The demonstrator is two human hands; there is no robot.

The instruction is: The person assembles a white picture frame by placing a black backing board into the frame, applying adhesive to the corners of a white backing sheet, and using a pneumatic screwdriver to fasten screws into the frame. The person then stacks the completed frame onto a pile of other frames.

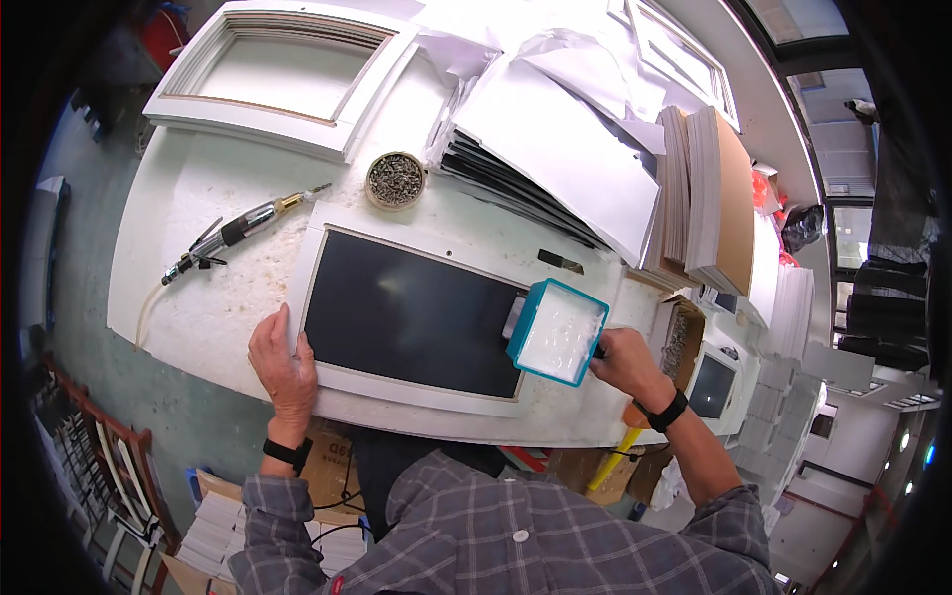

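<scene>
Plaid shirt (pixel 496 526) nearest cam. White frame (pixel 407 385) w/ dark panel (pixel 407 307) flat on table (pixel 178 307), long axis approx. L–R. L hand (pixel 286 367), fingers apart, touches its L end; R hand (pixel 630 367), clamped on teal box (pixel 560 332), is nearer its R end.

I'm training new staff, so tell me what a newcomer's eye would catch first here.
Probably the teal box, white inside, in the right hand at the right end of a dark panel, whose white frame the left hand touches. Next, the pneumatic screwdriver lying at the table's left, a round tub of metal fasteners beyond its tip.
</scene>
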